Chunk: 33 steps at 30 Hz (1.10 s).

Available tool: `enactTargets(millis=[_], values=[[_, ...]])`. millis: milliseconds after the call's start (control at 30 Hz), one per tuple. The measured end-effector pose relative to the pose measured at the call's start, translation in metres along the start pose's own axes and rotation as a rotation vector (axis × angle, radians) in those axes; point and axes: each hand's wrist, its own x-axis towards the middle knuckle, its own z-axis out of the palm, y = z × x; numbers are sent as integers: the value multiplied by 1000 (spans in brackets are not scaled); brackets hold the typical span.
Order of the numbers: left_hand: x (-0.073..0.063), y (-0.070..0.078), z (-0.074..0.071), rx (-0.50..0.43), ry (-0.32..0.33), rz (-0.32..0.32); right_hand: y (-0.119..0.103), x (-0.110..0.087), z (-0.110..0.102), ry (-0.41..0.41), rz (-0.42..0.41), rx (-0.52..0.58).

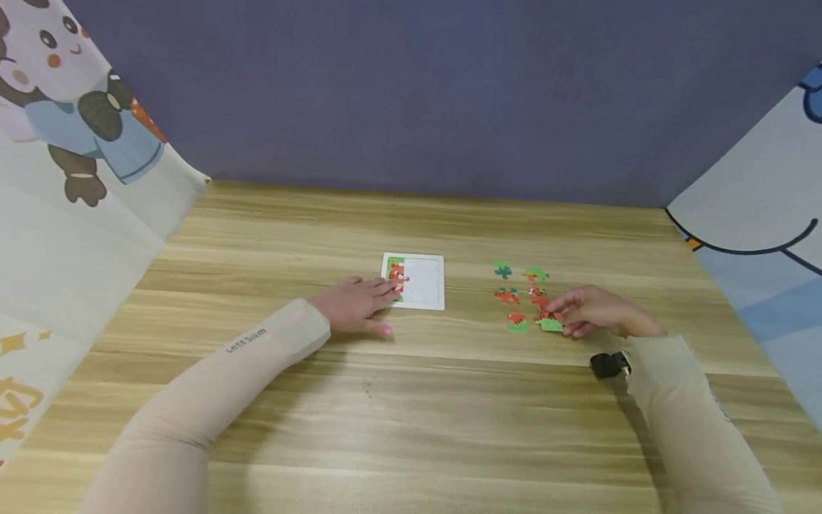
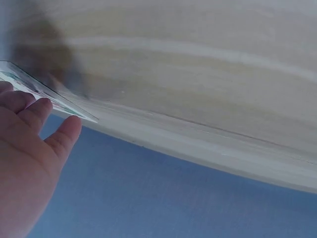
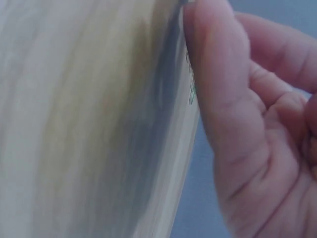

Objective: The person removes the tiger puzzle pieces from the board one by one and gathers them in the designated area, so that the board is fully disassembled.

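Note:
A white-framed puzzle board lies on the wooden table, with a strip of green and orange picture along its left side. My left hand rests flat with fingers spread, its fingertips over the board's left edge. In the left wrist view the fingers overlap the thin board. To the right, my right hand reaches in among loose puzzle pieces, thumb and index finger close together at an orange and green puzzle piece. Its fingertips are cut off in the right wrist view, and I cannot tell whether they pinch a piece.
Other loose puzzle pieces lie in two rough columns, among them a green one, an orange one and an orange-green one. A black object is at the right wrist. A dark blue panel stands behind the table.

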Motion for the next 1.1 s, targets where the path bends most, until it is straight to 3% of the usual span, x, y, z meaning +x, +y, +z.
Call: enactTargets(millis=[400, 1100], values=[[-2, -2, 4, -27, 30, -1, -1, 2, 0, 30, 19, 0], [-7, -5, 4, -46, 36, -2, -6, 7, 5, 94, 10, -158]])
